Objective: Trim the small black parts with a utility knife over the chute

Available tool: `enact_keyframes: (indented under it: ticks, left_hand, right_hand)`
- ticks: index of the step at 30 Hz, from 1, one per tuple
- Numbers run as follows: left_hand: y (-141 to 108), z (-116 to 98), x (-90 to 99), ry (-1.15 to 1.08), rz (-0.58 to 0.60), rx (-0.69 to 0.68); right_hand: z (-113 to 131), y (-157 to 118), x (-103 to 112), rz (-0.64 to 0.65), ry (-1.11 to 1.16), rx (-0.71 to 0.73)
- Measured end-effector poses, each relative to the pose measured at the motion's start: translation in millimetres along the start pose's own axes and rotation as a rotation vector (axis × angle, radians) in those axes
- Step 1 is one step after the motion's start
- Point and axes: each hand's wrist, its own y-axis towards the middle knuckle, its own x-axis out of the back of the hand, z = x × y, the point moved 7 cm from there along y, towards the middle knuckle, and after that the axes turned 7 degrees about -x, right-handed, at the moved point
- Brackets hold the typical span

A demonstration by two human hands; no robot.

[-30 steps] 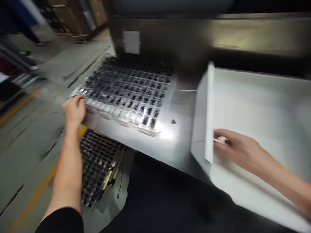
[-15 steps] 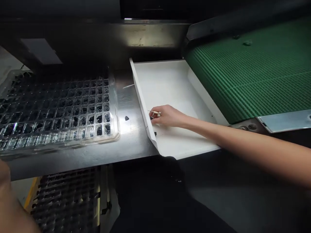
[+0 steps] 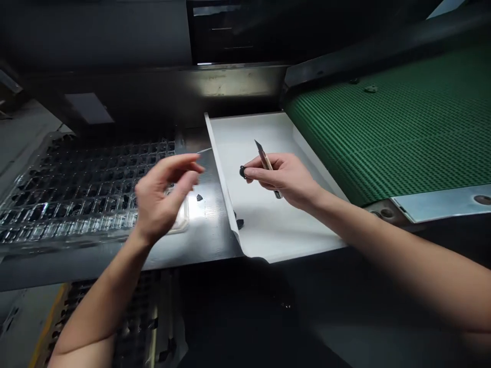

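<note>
Using the white tray (image 3: 268, 235) as landmark: a loose black part (image 3: 240, 223) lay just inside its near left wall. Above the tray floor, the right hand (image 3: 286, 179) pinched a small black part (image 3: 242, 171) at its fingertips while gripping a slim blade tool (image 3: 265, 159). The part looked light, rigid and easily dropped, best held by its edges. Left of the tray, the left hand (image 3: 163, 197) hovered loosely spread and empty over the clear compartment tray (image 3: 76, 189).

A green ribbed conveyor belt (image 3: 387, 133) runs right of a steel worktop (image 3: 209, 225), dark machine housing behind
</note>
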Motion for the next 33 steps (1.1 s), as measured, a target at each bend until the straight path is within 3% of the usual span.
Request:
enact_keyframes:
  ticks: [4,8,12,16,21,23,29,33]
  left_hand:
    - [21,-1,-78.2,-0.482,0.262,0.171]
    - [25,6,-112.1,-0.72,0.36,0.293]
    - [23,20,-118.4,-0.814,0.353,0.388]
    - [19,31,-118.2,-0.855,0.322,0.46]
    - [13,33,-116.6,-0.886,0.309,0.482]
    - [11,33,-115.1,-0.886,0.298,0.477]
    - [7,38,-110.0,-0.836,0.309,0.513]
    - [5,39,-109.8,-0.862,0.365,0.545]
  right_hand:
    - [21,-14,-4,0.041,0.208,0.082]
    - [27,-20,-1,0.035,0.25,0.148]
    - [29,-22,2,0.026,0.241,0.213]
    - [27,-24,-6,0.111,0.305,0.213]
    - [22,-28,-9,0.154,0.272,0.194]
    - [18,-29,-5,0.118,0.226,0.177]
    - [15,-34,16,-0.158,0.064,0.203]
    - [28,-38,8,-0.096,0.051,0.357]
